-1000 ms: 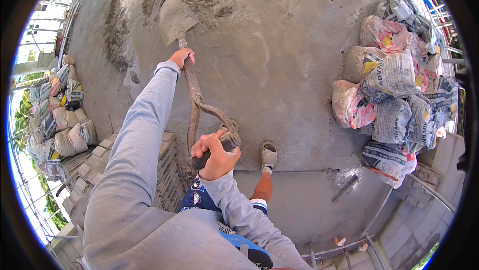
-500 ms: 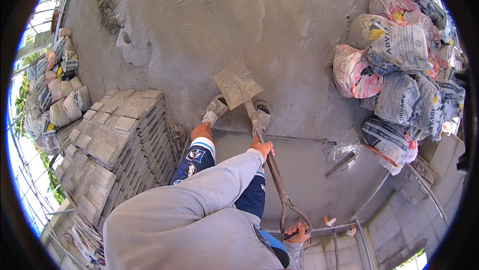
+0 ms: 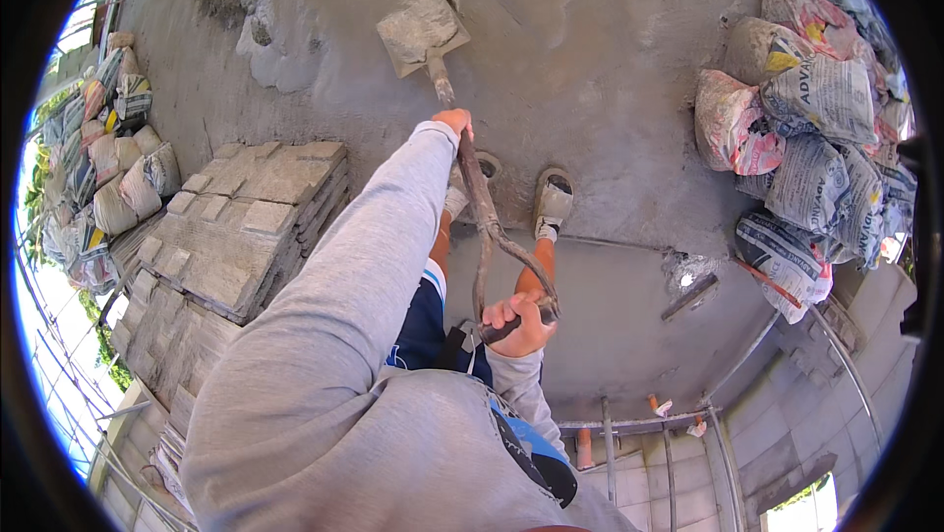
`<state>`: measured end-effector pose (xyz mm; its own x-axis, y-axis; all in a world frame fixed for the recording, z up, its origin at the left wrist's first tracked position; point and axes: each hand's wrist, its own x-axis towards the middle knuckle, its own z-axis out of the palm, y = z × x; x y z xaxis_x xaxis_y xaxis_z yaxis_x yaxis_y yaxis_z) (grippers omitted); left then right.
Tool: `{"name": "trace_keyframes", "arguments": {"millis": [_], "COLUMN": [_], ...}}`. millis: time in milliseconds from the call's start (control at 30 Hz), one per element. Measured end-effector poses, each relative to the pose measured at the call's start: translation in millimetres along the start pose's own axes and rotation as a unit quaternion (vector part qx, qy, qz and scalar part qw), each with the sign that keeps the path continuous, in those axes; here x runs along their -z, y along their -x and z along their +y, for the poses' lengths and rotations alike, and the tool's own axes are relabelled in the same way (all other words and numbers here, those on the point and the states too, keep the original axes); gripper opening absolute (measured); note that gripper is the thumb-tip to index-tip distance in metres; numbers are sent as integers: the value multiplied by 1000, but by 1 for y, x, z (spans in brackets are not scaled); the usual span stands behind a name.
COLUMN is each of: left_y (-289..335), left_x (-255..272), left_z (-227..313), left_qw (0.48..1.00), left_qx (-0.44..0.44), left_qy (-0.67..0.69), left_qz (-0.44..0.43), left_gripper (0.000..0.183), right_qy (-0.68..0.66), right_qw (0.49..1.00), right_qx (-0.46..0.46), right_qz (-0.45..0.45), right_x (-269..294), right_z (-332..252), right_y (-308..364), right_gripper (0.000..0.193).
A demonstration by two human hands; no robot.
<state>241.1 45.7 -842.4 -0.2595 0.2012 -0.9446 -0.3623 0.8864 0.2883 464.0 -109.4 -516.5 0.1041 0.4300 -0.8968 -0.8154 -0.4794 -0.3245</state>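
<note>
A long shovel [image 3: 483, 203] reaches from my body out over the wet cement. My left hand [image 3: 454, 122] is wrapped round its shaft below the blade, the left arm stretched forward in a grey sleeve. Closed on the dark grip of the forked handle is my right hand [image 3: 519, 324], close in front of my body. The square blade [image 3: 421, 32] points away from me, slightly left, and is coated with grey mix. A clump seems to lie on it. Whether the blade touches the surface, I cannot tell.
Wet grey cement [image 3: 590, 70] covers the ground ahead. Stacked concrete blocks [image 3: 265, 183] stand at my left, with filled sacks [image 3: 138, 188] beyond. More filled sacks [image 3: 821, 99] are piled at the right. Behind my feet lies a lower smooth grey surface [image 3: 610, 306], edged by metal pipes.
The shovel blade has moved forward and left, away from my feet. My left hand has gone forward with it, and my right hand has come up and left. My feet have shifted right.
</note>
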Motion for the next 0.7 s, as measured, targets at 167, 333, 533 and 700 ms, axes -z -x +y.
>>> {"name": "trace_keyframes", "arguments": {"millis": [167, 333, 533, 700], "left_y": [21, 89, 131, 121], "left_x": [73, 118, 83, -21], "left_z": [167, 314, 271, 111], "left_qw": [994, 972, 979, 978], "left_qx": [-109, -232, -157, 11], "left_qy": [-9, 7, 85, 189], "left_qz": [-9, -41, -98, -92], "left_gripper": [11, 8, 12, 19], "right_qy": [-88, -131, -145, 259], "right_qw": [993, 969, 963, 932], "right_qx": [1, -17, -36, 131], "right_qz": [-81, -210, -224, -218], "right_x": [-114, -261, -209, 22], "right_z": [55, 32, -20, -67], "right_y": [5, 10, 43, -4], "right_gripper": [12, 18, 18, 21]}}
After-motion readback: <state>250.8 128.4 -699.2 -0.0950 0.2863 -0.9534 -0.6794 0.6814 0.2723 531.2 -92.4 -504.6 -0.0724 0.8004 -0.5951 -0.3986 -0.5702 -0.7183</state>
